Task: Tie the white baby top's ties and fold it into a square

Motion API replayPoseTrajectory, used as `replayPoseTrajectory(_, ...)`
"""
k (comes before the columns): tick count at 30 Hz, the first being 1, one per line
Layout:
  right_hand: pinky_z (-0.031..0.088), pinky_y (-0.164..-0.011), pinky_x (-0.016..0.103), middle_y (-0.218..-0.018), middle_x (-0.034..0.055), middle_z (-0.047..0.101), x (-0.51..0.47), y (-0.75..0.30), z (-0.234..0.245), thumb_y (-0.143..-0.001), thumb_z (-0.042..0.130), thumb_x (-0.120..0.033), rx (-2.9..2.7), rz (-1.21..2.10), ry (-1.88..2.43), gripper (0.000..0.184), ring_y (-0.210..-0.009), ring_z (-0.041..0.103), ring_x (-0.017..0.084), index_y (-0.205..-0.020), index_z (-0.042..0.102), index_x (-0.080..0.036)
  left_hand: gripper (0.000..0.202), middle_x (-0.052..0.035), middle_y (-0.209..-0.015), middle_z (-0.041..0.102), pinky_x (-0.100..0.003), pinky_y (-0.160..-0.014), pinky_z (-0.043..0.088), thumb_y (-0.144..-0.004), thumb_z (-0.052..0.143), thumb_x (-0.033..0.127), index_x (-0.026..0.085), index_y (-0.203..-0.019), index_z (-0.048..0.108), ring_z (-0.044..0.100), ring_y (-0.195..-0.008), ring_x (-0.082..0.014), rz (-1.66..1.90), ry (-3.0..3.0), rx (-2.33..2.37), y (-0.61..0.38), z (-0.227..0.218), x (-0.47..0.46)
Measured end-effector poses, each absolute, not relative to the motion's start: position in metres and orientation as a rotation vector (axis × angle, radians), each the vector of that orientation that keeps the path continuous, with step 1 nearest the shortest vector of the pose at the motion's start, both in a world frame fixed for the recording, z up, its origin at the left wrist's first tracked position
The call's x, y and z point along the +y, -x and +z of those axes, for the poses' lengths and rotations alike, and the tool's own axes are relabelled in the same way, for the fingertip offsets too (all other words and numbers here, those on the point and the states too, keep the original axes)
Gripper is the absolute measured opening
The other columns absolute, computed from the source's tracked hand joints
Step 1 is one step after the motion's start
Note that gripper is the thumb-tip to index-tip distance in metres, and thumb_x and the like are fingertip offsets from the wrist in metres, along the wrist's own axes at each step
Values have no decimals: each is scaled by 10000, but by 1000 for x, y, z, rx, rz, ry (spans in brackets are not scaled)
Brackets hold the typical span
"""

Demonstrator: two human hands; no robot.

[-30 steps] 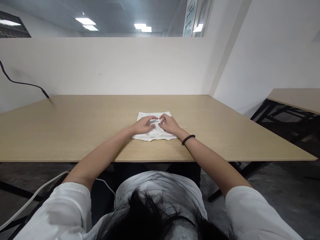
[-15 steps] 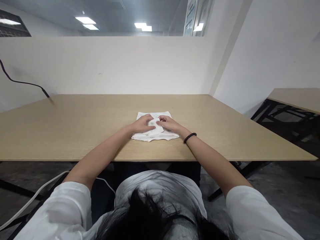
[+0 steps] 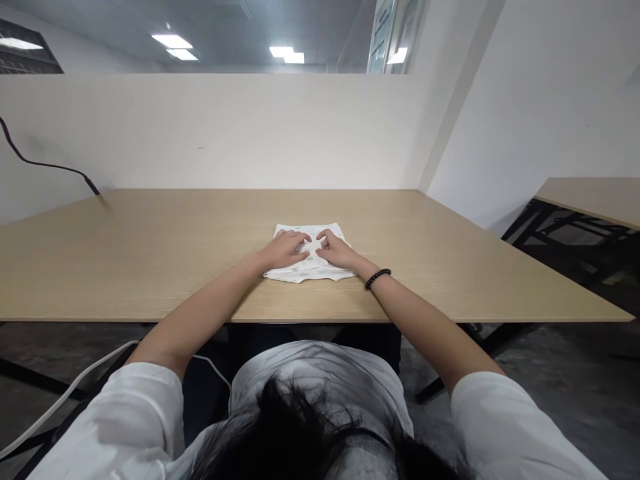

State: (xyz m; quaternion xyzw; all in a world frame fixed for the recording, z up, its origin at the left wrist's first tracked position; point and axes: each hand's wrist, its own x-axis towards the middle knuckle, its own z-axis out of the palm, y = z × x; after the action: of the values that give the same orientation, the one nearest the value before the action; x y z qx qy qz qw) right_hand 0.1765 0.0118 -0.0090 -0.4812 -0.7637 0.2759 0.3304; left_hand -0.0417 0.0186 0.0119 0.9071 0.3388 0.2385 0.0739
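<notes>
A white cloth [image 3: 310, 273] with small printed figures, perhaps a small garment, lies folded near the front of the table, its lower edge wavy. Its folded-over flap rests flat between my hands. My left hand [image 3: 286, 249] lies on the left part of the cloth, palm down, with fingers stretched and thumb apart. On the right part rests my right hand [image 3: 338, 253], its index finger and thumb apart and its other fingers curled partly out of sight. Neither hand visibly grips the cloth.
The wooden table [image 3: 175, 247] reaches back to a white wall [image 3: 250, 133]. A black cable [image 3: 55, 165] comes down at the far left. Another table [image 3: 595, 197] stands to the right. A white cord [image 3: 70, 393] hangs at the lower left.
The flap between my hands has gone from slightly raised to flat. My left fingers have spread flatter across it, and my right fingers have come off its edge.
</notes>
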Motion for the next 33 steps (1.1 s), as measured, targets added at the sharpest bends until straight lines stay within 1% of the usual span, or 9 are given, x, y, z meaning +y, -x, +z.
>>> replayPoseTrajectory(3, 465, -862, 357, -1068, 79, 613, 15, -177, -13, -777, 621, -185, -2112, 432, 1270, 407, -999, 586, 232, -1168, 505, -196, 386, -129, -1265, 637, -490, -1088, 306, -901, 543, 443, 223, -1200, 649, 528, -1223, -342, 711, -2785, 949, 38, 10, 16)
replayPoseTrajectory(6, 395, -1043, 443, -1335, 174, 541, 17, -179, -17, -847, 591, -241, -2263, 271, 1258, 456, -1273, 481, 299, -1289, 512, -161, 447, -139, -1322, 630, -460, -1115, 309, -938, 480, 484, 202, -1246, 641, 514, -1279, -336, 582, -2745, 854, 36, 7, 16)
replayPoseTrajectory(12, 194, -1181, 576, -1618, 151, 306, 14, -181, -19, -989, 397, -313, -2426, 295, 1456, 521, -1516, 183, 328, -1498, 423, -205, 700, -123, -1575, 407, -435, -1202, 205, -923, 453, 632, 199, -1472, 475, 349, -1461, -317, 422, -2536, 858, 38, -5, 23)
replayPoseTrajectory(17, 58, -1199, 622, -1676, 101, 139, 7, -179, -14, -1014, 336, -385, -2473, 313, 1443, 619, -1547, 13, 309, -1598, 237, -203, 800, -121, -1648, 209, -522, -1222, 34, -931, 388, 693, 222, -1573, 302, 166, -1531, -308, 237, -2512, 1010, 37, -6, 20)
replayPoseTrajectory(21, 4, -1212, 596, -1669, 67, 183, 3, -177, -13, -1019, 297, -510, -2507, 416, 1416, 658, -1545, 69, 300, -1613, 184, -251, 808, -116, -1648, 201, -556, -1214, -17, -929, 379, 710, 243, -1580, 282, 163, -1532, -313, 203, -2522, 1000, 36, -3, 19)
replayPoseTrajectory(24, -4, -1221, 570, -1662, 61, 213, 1, -176, -12, -1014, 305, -521, -2496, 478, 1430, 662, -1543, 91, 302, -1611, 196, -257, 825, -113, -1650, 194, -554, -1211, -48, -922, 369, 720, 242, -1587, 263, 155, -1533, -313, 159, -2531, 998, 36, -2, 20)
replayPoseTrajectory(29, 15, -1218, 569, -1678, 85, 140, 1, -180, -6, -991, 360, -553, -2477, 580, 1426, 757, -1546, 43, 307, -1624, 95, -235, 906, -139, -1640, 231, -550, -1211, -24, -878, 436, 746, 221, -1592, 247, 201, -1518, -345, 171, -2512, 1030, 42, 2, 23)
replayPoseTrajectory(31, 56, -1219, 558, -1684, 88, 102, 2, -186, -1, -935, 460, -616, -2457, 602, 1370, 878, -1545, 23, 322, -1624, 54, -253, 931, -154, -1634, 260, -555, -1209, -5, -860, 457, 754, 206, -1586, 258, 205, -1512, -362, 194, -2504, 1083, 49, 8, 25)
replayPoseTrajectory(33, 105, -1215, 537, -1680, 99, 127, 4, -195, 7, -843, 596, -655, -2441, 591, 1304, 984, -1541, 31, 341, -1614, 118, -271, 906, -152, -1616, 318, -529, -1209, 92, -843, 487, 748, 207, -1553, 331, 258, -1489, -366, 278, -2515, 1082, 59, 18, 27)
